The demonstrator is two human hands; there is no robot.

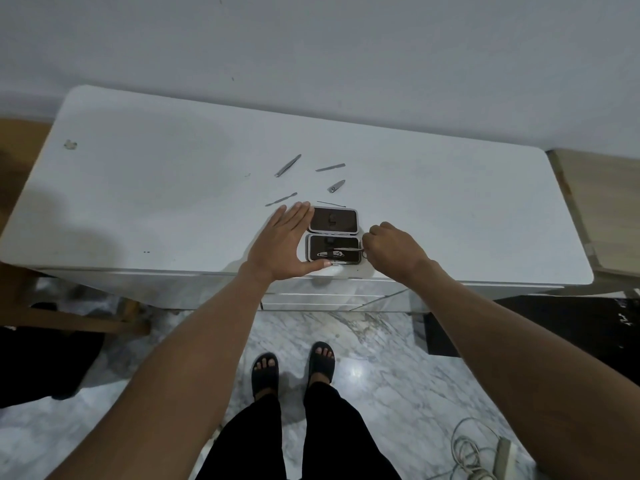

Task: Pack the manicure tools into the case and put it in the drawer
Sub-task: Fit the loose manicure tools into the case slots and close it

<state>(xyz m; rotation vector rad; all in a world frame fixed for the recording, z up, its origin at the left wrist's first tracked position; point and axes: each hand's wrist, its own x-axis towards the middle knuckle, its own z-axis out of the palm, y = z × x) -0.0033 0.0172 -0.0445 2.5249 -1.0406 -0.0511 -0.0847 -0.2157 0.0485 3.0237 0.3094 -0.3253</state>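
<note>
The manicure case (334, 220) lies open near the front edge of the white table (173, 202), its two dark halves facing up. My left hand (282, 242) rests flat against the case's left side, fingers spread, thumb along its front edge. My right hand (393, 249) is at the case's right side, pinching small scissors (346, 250) that lie across the near half. Loose on the table behind the case are tweezers (288, 165), a nail file (330, 167), a nail clipper (336, 186), a cuticle pusher (281, 199) and a thin pick (330, 204).
A drawer front (329, 294) sits shut under the table's front edge below the case. A wooden chair (69, 320) stands at the left and wooden furniture (602, 209) at the right. A cable and power strip (485, 452) lie on the marble floor near my feet.
</note>
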